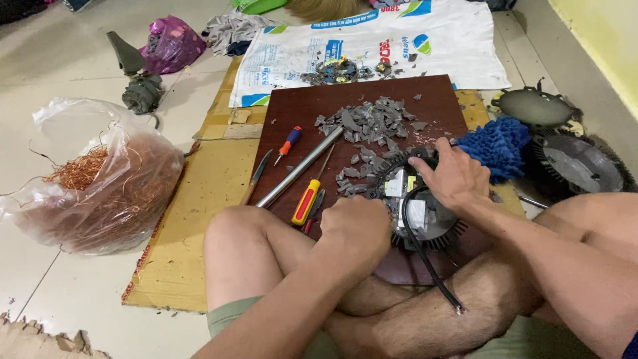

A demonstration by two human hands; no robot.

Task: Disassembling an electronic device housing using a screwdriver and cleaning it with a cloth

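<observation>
While both hands clamp it, finned round lamp housing point(415, 213) looks rigid, heavy; left hand point(355, 229) fisted at rim, right hand point(452, 176) fingers spread on top.

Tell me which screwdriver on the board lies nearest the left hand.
The yellow-and-red-handled screwdriver, just left of the left hand. The other, the orange-and-blue-handled screwdriver, is smaller and lies farther up the board.

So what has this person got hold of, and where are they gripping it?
The right hand grips the round black finned unit by its upper rim. The left hand is a fist at its left edge; what it holds cannot be told.
</observation>
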